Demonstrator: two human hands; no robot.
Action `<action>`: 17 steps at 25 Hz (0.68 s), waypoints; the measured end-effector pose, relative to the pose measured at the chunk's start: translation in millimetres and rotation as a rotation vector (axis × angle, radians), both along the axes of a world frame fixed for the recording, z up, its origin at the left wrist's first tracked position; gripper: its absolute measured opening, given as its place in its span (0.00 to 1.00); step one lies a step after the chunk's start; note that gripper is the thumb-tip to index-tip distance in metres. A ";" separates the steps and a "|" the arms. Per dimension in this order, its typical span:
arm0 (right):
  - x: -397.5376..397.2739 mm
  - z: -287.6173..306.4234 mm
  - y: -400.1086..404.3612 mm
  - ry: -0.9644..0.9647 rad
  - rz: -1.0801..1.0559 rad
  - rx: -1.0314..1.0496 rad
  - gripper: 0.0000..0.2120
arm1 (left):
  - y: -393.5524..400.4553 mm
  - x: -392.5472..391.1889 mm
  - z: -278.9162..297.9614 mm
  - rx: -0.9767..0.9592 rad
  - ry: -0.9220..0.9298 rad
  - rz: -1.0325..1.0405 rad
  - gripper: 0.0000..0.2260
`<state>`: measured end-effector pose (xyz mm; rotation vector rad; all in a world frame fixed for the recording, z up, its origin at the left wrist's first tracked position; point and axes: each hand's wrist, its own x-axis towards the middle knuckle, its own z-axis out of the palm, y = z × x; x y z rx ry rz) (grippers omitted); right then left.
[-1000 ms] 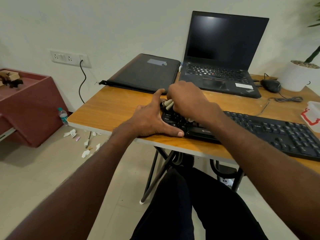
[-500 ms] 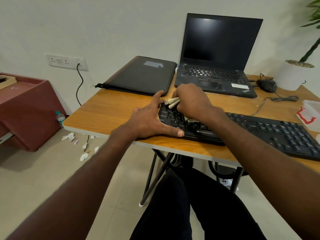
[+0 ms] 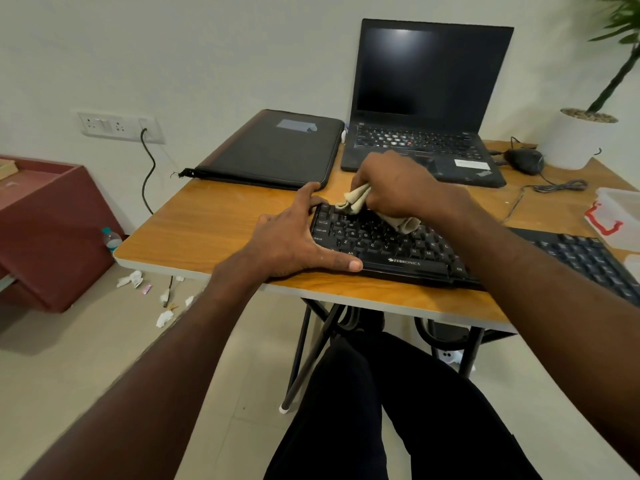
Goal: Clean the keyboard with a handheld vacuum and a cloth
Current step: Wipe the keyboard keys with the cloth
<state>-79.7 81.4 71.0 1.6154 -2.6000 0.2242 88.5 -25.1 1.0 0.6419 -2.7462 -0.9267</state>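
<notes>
A black Zebronics keyboard (image 3: 391, 249) lies along the front edge of the wooden table (image 3: 214, 230). My right hand (image 3: 394, 183) grips a crumpled beige cloth (image 3: 356, 199) above the keyboard's upper left rows; one end of the cloth sticks out left of the fist, another below it onto the keys. My left hand (image 3: 294, 237) rests flat against the keyboard's left end, thumb along its front edge and index finger at its back corner. No handheld vacuum is in view.
An open black laptop (image 3: 426, 109) stands behind the keyboard, with a dark sleeve (image 3: 273, 150) to its left. A mouse (image 3: 524, 161), a white plant pot (image 3: 575, 140) and a plastic box (image 3: 620, 216) sit at the right. Paper scraps (image 3: 131, 278) litter the floor.
My right hand has lifted the cloth back and slightly right, from the left keys toward the upper rows, so more keys show. My left hand stays at the keyboard's left end.
</notes>
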 end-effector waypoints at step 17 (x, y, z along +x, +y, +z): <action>15.9 -27.7 1.0 -0.089 -0.026 -0.226 0.15 | 2.6 0.8 -1.4 -0.044 0.005 0.016 0.70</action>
